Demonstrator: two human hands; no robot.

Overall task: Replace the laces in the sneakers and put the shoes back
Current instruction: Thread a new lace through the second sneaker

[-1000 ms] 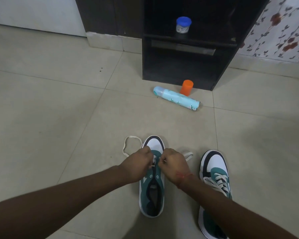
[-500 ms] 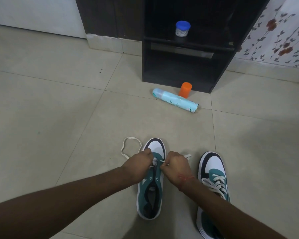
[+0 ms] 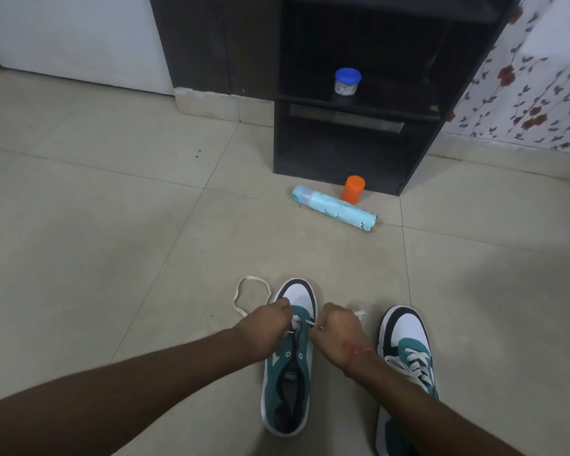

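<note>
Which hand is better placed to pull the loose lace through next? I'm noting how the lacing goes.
Left, probably. The left hand pinches the lace where its long slack loops on the floor to that side. The right hand holds only a short end by the sneaker.

Hidden and cut-off parts around the lacing

The left hand [image 3: 266, 327] and right hand [image 3: 338, 327] are covering the fingertips and the unlaced sneaker's [image 3: 290, 383] front eyelets; the white lace [image 3: 244, 296] is vanishing under them. At five o'clock, the right forearm and bottom edge are cutting off the laced sneaker's [image 3: 407, 343] heel. The blue-lidded jar's [image 3: 347, 81] label is too small to read.
</note>
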